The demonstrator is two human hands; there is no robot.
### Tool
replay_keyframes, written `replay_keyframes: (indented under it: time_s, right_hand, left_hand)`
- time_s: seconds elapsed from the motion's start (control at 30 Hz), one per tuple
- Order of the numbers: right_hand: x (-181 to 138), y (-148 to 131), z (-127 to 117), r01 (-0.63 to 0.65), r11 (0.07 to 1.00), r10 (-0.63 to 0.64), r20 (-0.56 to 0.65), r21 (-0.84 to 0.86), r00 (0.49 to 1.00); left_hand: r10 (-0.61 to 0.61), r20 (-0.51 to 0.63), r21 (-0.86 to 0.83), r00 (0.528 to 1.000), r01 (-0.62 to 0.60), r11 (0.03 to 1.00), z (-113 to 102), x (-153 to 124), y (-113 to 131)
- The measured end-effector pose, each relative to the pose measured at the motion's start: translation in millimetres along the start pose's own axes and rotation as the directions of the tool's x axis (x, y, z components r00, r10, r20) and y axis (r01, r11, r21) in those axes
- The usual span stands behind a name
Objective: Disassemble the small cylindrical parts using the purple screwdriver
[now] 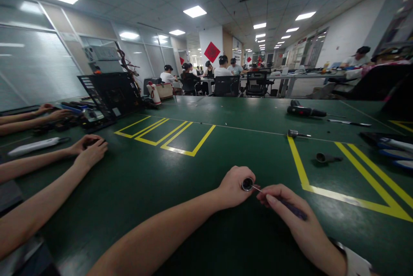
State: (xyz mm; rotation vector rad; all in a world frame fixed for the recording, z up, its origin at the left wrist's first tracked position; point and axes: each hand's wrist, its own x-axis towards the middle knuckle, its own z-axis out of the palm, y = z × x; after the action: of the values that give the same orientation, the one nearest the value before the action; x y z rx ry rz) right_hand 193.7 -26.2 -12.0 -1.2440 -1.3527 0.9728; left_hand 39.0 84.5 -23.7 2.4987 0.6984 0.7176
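1. Cylinder (247,184) sits in the left hand (235,189), open end towards the camera; the fingers wrap round it, a grip that should resist a twist.
2. Screwdriver (297,211): thumb and fingers of the right hand (288,209) close on its handle, shaft pointing left at the cylinder. Whether the tip touches is too small to tell.
3. Seat the tip fully before pressing or turning, and line the shaft up with whatever it meets; a slanted tip could slip.
4. Mind the left fingers: a slip would probably run straight into them.
5. Bracing the left hand on the table (155,190) below should steady the work.
6. Leave the drill (305,110), well beyond the right hand, and the cup-ended part (324,158), nearer it, where they lie.
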Motion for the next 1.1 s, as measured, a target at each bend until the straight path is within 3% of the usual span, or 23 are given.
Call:
replay_keyframes:
  time_s: [0.13,0.47,0.57,0.73,0.8,1.1]
  right_hand:
    - [0.5,0.3,0.2,-0.027,0.999,0.026,0.024,0.033,0.999]
    - [6.1,-0.2,1.2,-0.209,0.901,0.205,0.051,0.379,0.977]
    - [4.9,2.0,0.8,-0.188,0.920,0.186,0.040,0.343,0.982]
    - [1.1,5.6,-0.4,-0.050,0.994,0.050,0.002,0.101,0.999]
    - [0.4,5.9,-0.2,-0.039,0.994,0.038,0.020,0.098,0.999]
    - [5.7,1.5,0.4,-0.224,0.871,0.220,0.061,0.437,0.974]
  left_hand:
    - [-0.003,-0.008,0.007,1.000,0.003,1.000,2.0,0.3,-2.4]
    - [-0.036,-0.043,-0.032,0.998,0.035,0.999,3.5,0.3,-4.4]
    - [-0.036,-0.030,-0.033,0.999,0.035,0.999,2.9,0.4,-3.5]
    - [-0.019,0.000,-0.006,1.000,0.019,1.000,0.2,0.6,-0.7]
    - [-0.011,0.009,-0.004,1.000,0.011,1.000,-0.6,0.6,-0.2]
    - [0.035,-0.057,-0.054,0.998,-0.038,0.998,2.3,0.0,-4.2]
